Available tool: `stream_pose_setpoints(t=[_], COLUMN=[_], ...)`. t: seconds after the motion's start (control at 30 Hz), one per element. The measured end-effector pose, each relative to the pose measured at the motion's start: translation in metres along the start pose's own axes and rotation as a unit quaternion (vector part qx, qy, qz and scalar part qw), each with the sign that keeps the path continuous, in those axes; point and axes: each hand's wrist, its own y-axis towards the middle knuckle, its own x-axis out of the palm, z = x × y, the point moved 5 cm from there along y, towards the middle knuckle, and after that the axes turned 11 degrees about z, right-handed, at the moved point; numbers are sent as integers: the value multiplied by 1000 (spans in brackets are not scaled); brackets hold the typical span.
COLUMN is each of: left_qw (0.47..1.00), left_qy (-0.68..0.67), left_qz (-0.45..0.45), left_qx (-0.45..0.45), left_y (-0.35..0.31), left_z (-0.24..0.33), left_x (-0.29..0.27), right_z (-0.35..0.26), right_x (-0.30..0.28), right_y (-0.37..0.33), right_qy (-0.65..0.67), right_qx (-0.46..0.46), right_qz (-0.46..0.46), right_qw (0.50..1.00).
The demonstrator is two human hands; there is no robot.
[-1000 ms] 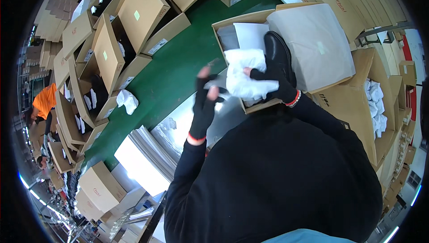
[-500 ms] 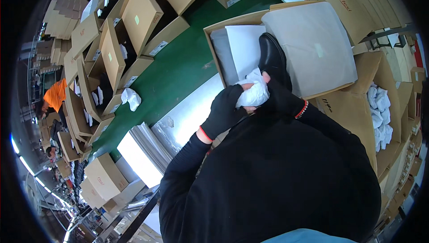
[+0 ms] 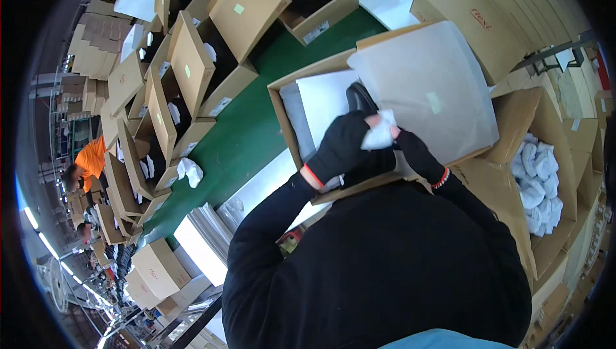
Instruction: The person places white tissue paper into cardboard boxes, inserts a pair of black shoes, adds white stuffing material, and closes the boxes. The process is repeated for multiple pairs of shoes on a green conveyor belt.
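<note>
Between my hands is a crumpled white paper wad (image 3: 378, 134), pinched by the fingers of both. My left hand (image 3: 345, 142), in a black fingerless glove, grips its left side, while my right hand (image 3: 414, 154), gloved alike, holds the right side by the fingertips. Beneath them a black leather boot (image 3: 360, 98) lies in an open cardboard box (image 3: 280, 114); its toe shows and my left hand covers much of the rest. White paper (image 3: 324, 102) lines the box to the left of the boot. A large sheet of tissue paper (image 3: 430, 79) spreads over the right side.
On the right an open carton (image 3: 513, 118) contains several white paper wads (image 3: 538, 185). Open shoe boxes (image 3: 240, 12) line the far left of the green table (image 3: 247, 111), where one loose wad (image 3: 190, 172) lies. A person in orange (image 3: 90, 159) is far left.
My hands have moved over the boot with the wad, which looks smaller between them. More of the boot is covered. The whole view has shifted slightly, with the box appearing further left.
</note>
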Motion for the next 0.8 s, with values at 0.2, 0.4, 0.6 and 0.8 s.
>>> stream_pose_setpoints(t=[0.2,0.4,0.6,0.8], left_qw=[979,965,945,978], left_qy=[173,245,243,152], left_qz=[96,40,-86,83], left_qx=[-52,-89,-202,-119], left_y=[33,25,34,-29], left_z=[-122,-160,-168,-101], left_x=[0,51,52,-8], right_z=[-56,-16,40,67], right_x=[-98,-196,-222,-243], right_y=[-11,-10,21,22], right_qy=[-513,-582,-431,-445], right_qx=[-365,-272,-150,-178], right_qz=[312,453,419,457], right_qw=[711,618,785,749])
